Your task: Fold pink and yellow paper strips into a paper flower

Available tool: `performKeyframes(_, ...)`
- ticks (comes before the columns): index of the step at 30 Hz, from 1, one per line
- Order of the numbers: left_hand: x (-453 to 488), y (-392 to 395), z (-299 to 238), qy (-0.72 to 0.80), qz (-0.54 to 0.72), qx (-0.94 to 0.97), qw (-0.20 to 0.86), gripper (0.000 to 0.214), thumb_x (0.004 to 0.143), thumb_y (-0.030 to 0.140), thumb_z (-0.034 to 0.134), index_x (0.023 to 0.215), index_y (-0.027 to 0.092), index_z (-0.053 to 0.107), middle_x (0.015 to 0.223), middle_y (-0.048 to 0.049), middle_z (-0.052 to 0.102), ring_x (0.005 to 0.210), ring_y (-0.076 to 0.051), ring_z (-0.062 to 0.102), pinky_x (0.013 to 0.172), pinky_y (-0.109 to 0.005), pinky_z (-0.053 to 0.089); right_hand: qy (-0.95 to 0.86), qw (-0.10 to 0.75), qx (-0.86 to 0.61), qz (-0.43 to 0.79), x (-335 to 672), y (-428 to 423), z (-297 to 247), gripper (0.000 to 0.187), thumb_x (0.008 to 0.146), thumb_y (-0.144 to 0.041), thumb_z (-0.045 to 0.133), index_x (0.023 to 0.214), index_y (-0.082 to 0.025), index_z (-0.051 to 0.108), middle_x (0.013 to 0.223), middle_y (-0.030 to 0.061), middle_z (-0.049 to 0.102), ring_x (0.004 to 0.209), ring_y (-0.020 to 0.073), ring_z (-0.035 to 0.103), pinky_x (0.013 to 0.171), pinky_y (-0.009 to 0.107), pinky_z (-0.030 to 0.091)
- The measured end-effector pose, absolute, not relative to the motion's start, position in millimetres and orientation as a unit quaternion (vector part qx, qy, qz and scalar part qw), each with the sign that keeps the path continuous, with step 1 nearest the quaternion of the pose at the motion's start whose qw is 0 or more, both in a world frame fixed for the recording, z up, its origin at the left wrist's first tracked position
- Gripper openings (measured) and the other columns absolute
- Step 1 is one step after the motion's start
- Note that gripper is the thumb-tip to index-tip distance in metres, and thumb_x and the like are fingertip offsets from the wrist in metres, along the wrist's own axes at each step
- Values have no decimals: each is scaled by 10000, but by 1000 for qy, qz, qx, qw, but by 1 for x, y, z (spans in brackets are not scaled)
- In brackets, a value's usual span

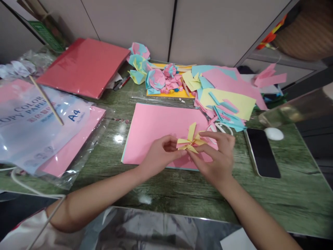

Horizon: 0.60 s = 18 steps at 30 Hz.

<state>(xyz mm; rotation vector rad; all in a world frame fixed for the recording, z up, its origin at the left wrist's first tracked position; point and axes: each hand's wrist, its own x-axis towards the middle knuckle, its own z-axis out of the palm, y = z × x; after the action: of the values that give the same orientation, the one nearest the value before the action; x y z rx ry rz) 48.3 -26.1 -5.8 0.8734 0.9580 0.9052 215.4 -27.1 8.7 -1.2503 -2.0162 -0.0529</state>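
Between my two hands is a yellow folded paper flower (191, 140) with pointed petals spreading outward. My left hand (165, 151) pinches its left and lower side, thumb in front and fingers curled behind. On the other side my right hand (217, 154) grips the lower right petals with thumb and fingers. Both hands hover over or rest on a stack of pink paper (156, 121); which of the two I cannot tell. White-handled scissors (225, 127) lie just beyond my right hand, partly covered by paper scraps.
Folded paper flowers (156, 79) and coloured sheets (229, 100) line the back. A red paper pack (85, 66) and a bagged A4 paper pack (41, 125) with a wooden stick (47, 100) lie left. A phone (262, 152), white case (274, 134) and clear cup (288, 109) stand right.
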Motion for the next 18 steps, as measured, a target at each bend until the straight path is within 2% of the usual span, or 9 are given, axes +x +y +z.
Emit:
performKeyframes(6,47,-23,-8,418,369,342,756,294,650,248,702,902,111,634,924,-79,648,821,-140,584,776,-285,429,-796,361,-485,1,218,-25,7,80,675,-246,690,637,-227,622,1036,30,584,932,225,494,804,404,347)
performKeyframes(10,48,-23,-9,455,373,368,720,283,627,274,712,845,113,629,872,-61,649,779,-138,578,738,-278,427,-802,330,-494,-62,216,-27,6,82,675,-260,674,732,-232,623,1070,39,568,966,251,472,806,421,332)
performKeyframes(18,51,-25,-9,481,391,417,665,237,625,269,700,792,138,593,783,-26,641,721,-123,575,679,-250,433,-803,317,-493,-109,212,-32,5,92,666,-233,670,724,-247,600,1069,16,582,966,249,467,804,420,321)
